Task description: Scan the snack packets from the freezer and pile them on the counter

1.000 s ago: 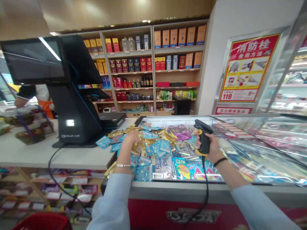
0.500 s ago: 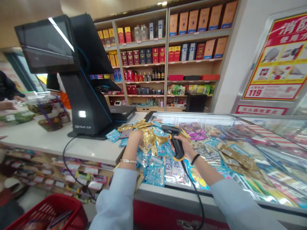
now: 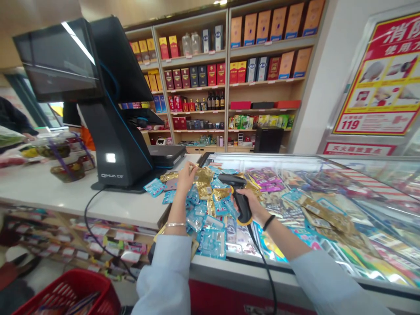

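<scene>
My left hand (image 3: 185, 181) is raised above a heap of blue and gold foil sachets (image 3: 208, 210), its fingertips pinching the edge of a gold foil sachet (image 3: 196, 167). My right hand (image 3: 252, 208) grips a black handheld barcode scanner (image 3: 241, 197) with a yellow band, its nose pointing left over the heap. A black cable (image 3: 264, 258) runs down from the scanner over the freezer's front edge. The heap lies on the glass-topped display freezer (image 3: 328, 173), and part of it spills onto the white counter (image 3: 65, 197).
A black POS terminal (image 3: 111, 118) stands on the counter at left. Behind it are wooden shelves (image 3: 210, 87) of boxed liquor and bottles. A person's arm (image 3: 19, 131) shows at far left, and a red basket (image 3: 75, 293) sits below.
My left hand has risen off the heap, fingertips pinched higher. The scanner sits a little lower in my right hand. The view has swung left since the oldest frame.
</scene>
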Tool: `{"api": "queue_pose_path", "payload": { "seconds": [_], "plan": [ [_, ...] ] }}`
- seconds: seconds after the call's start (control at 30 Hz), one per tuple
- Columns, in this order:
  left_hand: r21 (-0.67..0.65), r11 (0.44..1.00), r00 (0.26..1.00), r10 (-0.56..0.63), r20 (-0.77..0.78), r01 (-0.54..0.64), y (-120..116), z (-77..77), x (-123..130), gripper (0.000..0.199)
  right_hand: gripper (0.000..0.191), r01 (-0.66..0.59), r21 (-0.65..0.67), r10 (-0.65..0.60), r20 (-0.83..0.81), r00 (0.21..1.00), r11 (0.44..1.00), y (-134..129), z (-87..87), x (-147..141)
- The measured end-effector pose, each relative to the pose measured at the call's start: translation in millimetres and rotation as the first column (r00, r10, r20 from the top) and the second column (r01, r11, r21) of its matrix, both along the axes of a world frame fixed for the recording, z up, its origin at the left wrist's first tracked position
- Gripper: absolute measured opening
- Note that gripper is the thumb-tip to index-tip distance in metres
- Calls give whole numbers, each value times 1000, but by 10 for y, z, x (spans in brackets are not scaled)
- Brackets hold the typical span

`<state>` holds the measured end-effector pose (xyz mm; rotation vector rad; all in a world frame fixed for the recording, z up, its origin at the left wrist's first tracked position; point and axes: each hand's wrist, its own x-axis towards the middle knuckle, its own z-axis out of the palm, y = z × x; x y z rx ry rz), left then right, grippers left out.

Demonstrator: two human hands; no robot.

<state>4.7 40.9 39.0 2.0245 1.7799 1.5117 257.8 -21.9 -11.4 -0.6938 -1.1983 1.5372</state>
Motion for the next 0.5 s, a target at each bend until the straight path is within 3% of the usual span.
{"api": "queue_pose_path", "payload": {
  "seconds": [0.13,0.3,0.4,0.5],
  "plan": [
    [92,992,964,54,260,-81,66,-72,115,10,24,-27,36,25,67,997,999,-80,33,-34],
    [102,986,825,55,563,-135,200,-201,154,17,25,-64,70,60,63,996,995,-143,58,-51],
    [91,988,781,40,623,-124,227,-229,160,20,23,-55,109,47,81,996,993,-170,75,-47],
    [107,987,789,27,613,-117,220,-232,158,23,20,-61,173,31,167,985,983,-201,95,-41]
  ]
}}
